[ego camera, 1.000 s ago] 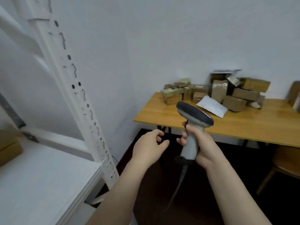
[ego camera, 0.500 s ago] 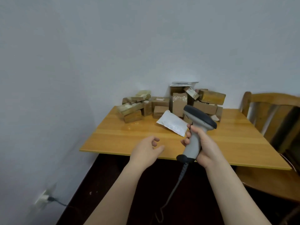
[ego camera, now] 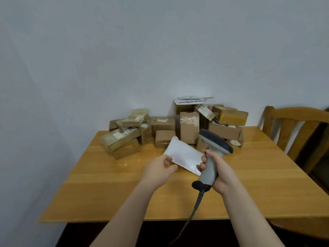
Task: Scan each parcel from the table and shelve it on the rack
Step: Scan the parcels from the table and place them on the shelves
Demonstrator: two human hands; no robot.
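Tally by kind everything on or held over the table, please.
Brown cardboard boxes: at least 12; they overlap, so the exact count is unclear
White padded mailer: 1, pinched at a corner by the left hand
White flat envelopes atop the pile: at least 1
Scanner: 1, in the right hand
Total: at least 15

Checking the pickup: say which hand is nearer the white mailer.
Left. The left hand pinches the white mailer at its near-left edge; the right hand grips the scanner beside its right end.
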